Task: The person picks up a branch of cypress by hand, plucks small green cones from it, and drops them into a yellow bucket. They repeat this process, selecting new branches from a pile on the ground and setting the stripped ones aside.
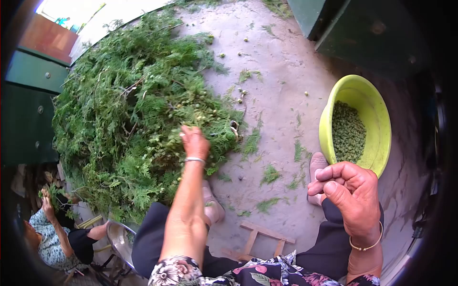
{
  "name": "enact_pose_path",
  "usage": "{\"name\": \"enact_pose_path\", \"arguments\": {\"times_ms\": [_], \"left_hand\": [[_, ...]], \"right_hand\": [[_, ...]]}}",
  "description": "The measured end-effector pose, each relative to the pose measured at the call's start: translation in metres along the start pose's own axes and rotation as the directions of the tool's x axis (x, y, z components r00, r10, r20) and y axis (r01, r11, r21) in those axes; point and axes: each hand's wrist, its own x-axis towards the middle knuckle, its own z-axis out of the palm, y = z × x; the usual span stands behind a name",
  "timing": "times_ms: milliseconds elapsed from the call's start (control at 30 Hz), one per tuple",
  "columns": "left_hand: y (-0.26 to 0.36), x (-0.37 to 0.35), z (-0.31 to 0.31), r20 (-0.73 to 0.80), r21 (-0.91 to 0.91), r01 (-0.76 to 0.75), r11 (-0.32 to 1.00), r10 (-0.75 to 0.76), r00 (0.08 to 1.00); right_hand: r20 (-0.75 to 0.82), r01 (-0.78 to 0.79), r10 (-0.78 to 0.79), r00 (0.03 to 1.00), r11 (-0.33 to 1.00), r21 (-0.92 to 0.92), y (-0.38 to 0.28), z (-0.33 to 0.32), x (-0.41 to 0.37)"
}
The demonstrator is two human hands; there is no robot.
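My left hand [195, 144] is at the near right side of a large heap of green conifer branches [129, 100], its fingertips bent together among sprigs and small round cones. What lies between those fingers is too small to make out. My right hand [350, 193] is raised in front of a yellow-green basin [378, 128], thumb close to the curled fingers. Its palm is hidden, so whatever it holds cannot be seen. Inside the basin lies a layer of small green cones [348, 133].
A small wooden frame [265, 238] lies on the floor between my legs. Loose sprigs [270, 175] and cones dot the concrete. At lower left another person [55, 233] holds a sprig beside a metal basin [119, 240]. Green cabinets [33, 100] border the left.
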Motion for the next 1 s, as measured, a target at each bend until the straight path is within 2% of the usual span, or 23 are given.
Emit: {"name": "enact_pose_path", "arguments": {"times_ms": [33,67,133,167,200,233,300,333,400,500,533,567,633,667,700,733,767,800,833,867,900,967,1000], "left_hand": [[0.018,-0.015,-0.001,0.011,-0.019,-0.005,1.000,0.005,1.000],[0.028,-0.033,0.012,-0.098,-0.050,-0.090,0.995,0.084,0.992],[0.054,-0.074,0.026,-0.035,-0.170,-0.158,0.973,0.154,0.987],[0.067,-0.096,0.021,0.198,-0.222,-0.131,0.966,0.177,0.964],[0.071,-0.124,0.043,0.194,-0.238,-0.191,0.952,0.239,0.951],[0.074,-0.148,0.053,0.256,-0.340,-0.187,0.922,0.282,0.925],[0.081,-0.185,0.052,0.243,-0.386,-0.231,0.893,0.340,0.908],[0.087,-0.193,0.039,0.265,-0.394,-0.229,0.890,0.349,0.899],[0.096,-0.194,0.016,0.427,-0.478,-0.066,0.876,0.297,0.854],[0.083,-0.226,0.058,0.336,-0.433,-0.157,0.887,0.321,0.886],[0.086,-0.232,0.062,0.496,-0.389,-0.023,0.921,0.231,0.837],[0.084,-0.235,0.067,0.488,-0.390,-0.035,0.920,0.239,0.840],[0.085,-0.232,0.059,0.717,-0.446,0.098,0.890,0.289,0.634],[0.085,-0.225,0.068,0.611,-0.567,0.187,0.802,0.258,0.748],[0.095,-0.200,0.053,0.582,-0.535,0.186,0.824,0.200,0.788],[0.101,-0.180,0.044,0.403,-0.656,0.137,0.742,0.191,0.895],[0.108,-0.160,0.051,0.294,-0.749,0.171,0.640,0.089,0.952],[0.111,-0.137,0.053,0.181,-0.766,0.094,0.636,0.074,0.981],[0.117,-0.115,0.045,0.189,-0.753,0.124,0.646,0.031,0.981],[0.129,-0.098,0.033,0.134,-0.620,0.075,0.781,0.012,0.991],[0.137,-0.084,0.030,0.155,-0.502,0.027,0.865,0.059,0.986],[0.153,-0.063,0.043,0.362,-0.608,0.138,0.782,0.119,0.925],[0.163,-0.055,0.051,0.364,-0.614,0.131,0.779,0.132,0.922]], "right_hand": [[0.012,0.004,-0.004,1.000,1.000,-0.005,0.000,0.004,0.000],[0.021,0.009,-0.009,1.000,1.000,0.007,0.001,0.007,0.001],[0.023,0.015,-0.015,1.000,1.000,0.010,0.001,0.011,-0.001],[0.039,0.019,-0.018,0.999,1.000,-0.017,0.000,0.012,0.000],[0.054,0.018,-0.016,0.998,0.999,-0.044,-0.001,0.011,0.000],[0.045,0.013,-0.010,0.999,0.998,-0.053,-0.001,0.011,0.000],[0.037,0.071,-0.067,0.997,0.990,-0.122,-0.002,0.010,-0.001],[0.013,0.049,-0.047,0.999,0.986,-0.162,-0.006,0.008,-0.002],[-0.012,0.059,-0.062,0.998,0.987,-0.149,-0.006,0.005,-0.003],[-0.024,0.083,-0.087,0.996,0.987,-0.134,-0.005,0.000,-0.009],[-0.012,0.124,-0.127,0.992,0.982,-0.142,0.000,-0.001,-0.010],[-0.001,0.165,-0.167,0.986,0.975,-0.150,0.003,-0.002,-0.010],[0.022,0.162,-0.160,0.987,0.973,-0.163,0.002,-0.008,-0.014],[0.019,0.202,-0.202,0.979,0.965,-0.166,0.005,-0.010,-0.016],[0.017,0.234,-0.234,0.972,0.958,-0.164,0.009,-0.011,-0.018],[-0.022,0.230,-0.233,0.972,0.969,-0.091,0.012,-0.012,-0.019],[-0.030,0.228,-0.232,0.972,0.969,-0.090,0.010,-0.013,-0.020],[-0.033,0.210,-0.213,0.976,0.974,-0.080,0.006,-0.015,-0.023],[-0.036,0.189,-0.192,0.981,0.980,-0.070,0.003,-0.016,-0.025],[-0.049,0.172,-0.175,0.983,0.983,-0.060,0.003,-0.018,-0.024],[-0.062,0.174,-0.178,0.982,0.983,-0.061,0.002,-0.021,-0.025],[-0.044,0.120,-0.125,0.991,0.987,-0.109,-0.001,-0.027,-0.025],[-0.058,0.118,-0.125,0.990,0.987,-0.112,-0.003,-0.029,-0.025]]}}
